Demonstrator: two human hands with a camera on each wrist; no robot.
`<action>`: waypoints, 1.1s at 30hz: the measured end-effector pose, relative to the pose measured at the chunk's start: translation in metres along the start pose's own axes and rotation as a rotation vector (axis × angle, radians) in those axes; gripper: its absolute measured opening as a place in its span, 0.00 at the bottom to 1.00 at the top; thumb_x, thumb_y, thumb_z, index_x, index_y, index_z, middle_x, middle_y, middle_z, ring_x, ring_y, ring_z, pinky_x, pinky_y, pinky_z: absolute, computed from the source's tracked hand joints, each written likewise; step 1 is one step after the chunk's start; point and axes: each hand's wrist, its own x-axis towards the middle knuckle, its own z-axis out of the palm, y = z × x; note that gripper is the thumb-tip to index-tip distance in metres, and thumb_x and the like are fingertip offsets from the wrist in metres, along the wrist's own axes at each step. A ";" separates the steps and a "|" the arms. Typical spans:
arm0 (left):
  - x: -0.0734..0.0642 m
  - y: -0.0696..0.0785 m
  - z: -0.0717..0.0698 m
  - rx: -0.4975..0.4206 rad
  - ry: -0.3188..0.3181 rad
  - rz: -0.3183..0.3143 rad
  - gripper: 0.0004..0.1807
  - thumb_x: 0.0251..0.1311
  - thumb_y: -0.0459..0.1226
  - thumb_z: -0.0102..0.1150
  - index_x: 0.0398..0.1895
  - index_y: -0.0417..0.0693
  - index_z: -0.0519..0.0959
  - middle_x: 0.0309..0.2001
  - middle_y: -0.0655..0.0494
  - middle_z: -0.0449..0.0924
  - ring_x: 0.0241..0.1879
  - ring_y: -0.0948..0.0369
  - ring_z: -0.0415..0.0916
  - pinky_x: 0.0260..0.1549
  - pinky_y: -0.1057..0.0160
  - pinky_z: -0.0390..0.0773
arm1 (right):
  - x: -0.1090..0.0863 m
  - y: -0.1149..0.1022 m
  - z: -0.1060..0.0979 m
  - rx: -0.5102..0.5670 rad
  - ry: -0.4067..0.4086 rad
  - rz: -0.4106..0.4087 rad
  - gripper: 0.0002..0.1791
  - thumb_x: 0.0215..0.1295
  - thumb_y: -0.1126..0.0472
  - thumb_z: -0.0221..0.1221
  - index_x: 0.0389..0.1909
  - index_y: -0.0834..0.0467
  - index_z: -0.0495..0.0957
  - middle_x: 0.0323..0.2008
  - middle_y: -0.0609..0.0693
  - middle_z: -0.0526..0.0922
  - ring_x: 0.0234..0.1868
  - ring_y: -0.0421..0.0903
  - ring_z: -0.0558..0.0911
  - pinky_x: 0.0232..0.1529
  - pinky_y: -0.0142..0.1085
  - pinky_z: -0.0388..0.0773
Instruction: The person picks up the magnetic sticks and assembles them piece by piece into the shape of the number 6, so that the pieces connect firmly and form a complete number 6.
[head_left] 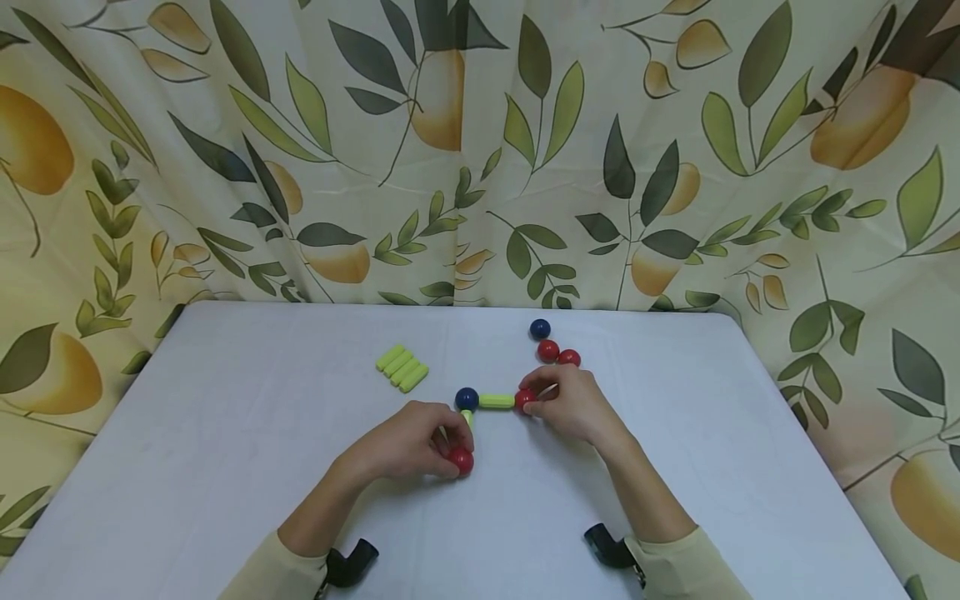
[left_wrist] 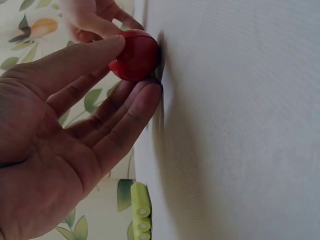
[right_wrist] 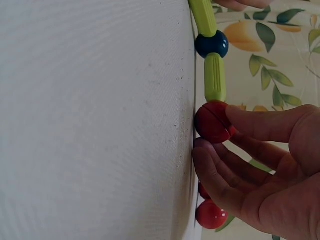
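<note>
On the white table, a blue ball [head_left: 467, 399] joins two yellow-green rods in an L. One rod [head_left: 497, 402] runs right to a red ball [head_left: 524, 401], which my right hand [head_left: 572, 403] pinches between thumb and fingers. The other rod [head_left: 468, 417] points toward me, partly hidden behind my left hand [head_left: 420, 442]. At its near end my left hand pinches another red ball [head_left: 461, 460]. In the left wrist view this red ball [left_wrist: 136, 55] sits between thumb and fingertips, close to the tabletop. The right wrist view shows the blue ball [right_wrist: 212, 44] between both rods.
Several yellow-green rods [head_left: 402, 368] lie side by side at the back left. Behind my right hand are a loose blue ball [head_left: 540, 329] and two red balls [head_left: 548, 351]. A fruit-and-leaf patterned curtain [head_left: 480, 167] hangs along the table's far edge.
</note>
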 end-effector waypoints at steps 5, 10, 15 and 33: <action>0.000 0.002 0.001 0.004 0.009 -0.003 0.13 0.54 0.31 0.77 0.40 0.54 0.86 0.40 0.59 0.82 0.40 0.58 0.81 0.39 0.65 0.83 | 0.000 0.000 0.000 -0.006 0.005 0.000 0.12 0.63 0.63 0.71 0.48 0.55 0.88 0.43 0.51 0.88 0.43 0.48 0.84 0.44 0.40 0.84; 0.001 0.003 0.001 0.019 0.015 0.002 0.13 0.54 0.31 0.77 0.40 0.52 0.86 0.40 0.58 0.83 0.40 0.58 0.81 0.38 0.65 0.83 | 0.000 0.000 0.000 -0.012 0.007 -0.003 0.12 0.63 0.63 0.71 0.48 0.55 0.88 0.43 0.51 0.88 0.43 0.48 0.84 0.44 0.40 0.84; 0.000 0.004 0.002 0.021 0.018 0.011 0.13 0.54 0.31 0.78 0.40 0.52 0.86 0.40 0.57 0.83 0.39 0.59 0.80 0.39 0.63 0.84 | 0.000 0.001 0.000 -0.014 0.004 -0.004 0.12 0.64 0.63 0.71 0.49 0.55 0.88 0.43 0.51 0.88 0.43 0.48 0.84 0.44 0.40 0.84; -0.002 -0.001 -0.009 0.066 0.027 -0.024 0.13 0.66 0.30 0.65 0.49 0.55 0.87 0.42 0.60 0.84 0.43 0.61 0.78 0.46 0.59 0.81 | 0.000 0.000 0.001 -0.011 0.002 -0.006 0.13 0.64 0.63 0.71 0.49 0.55 0.87 0.44 0.51 0.88 0.43 0.48 0.84 0.44 0.40 0.84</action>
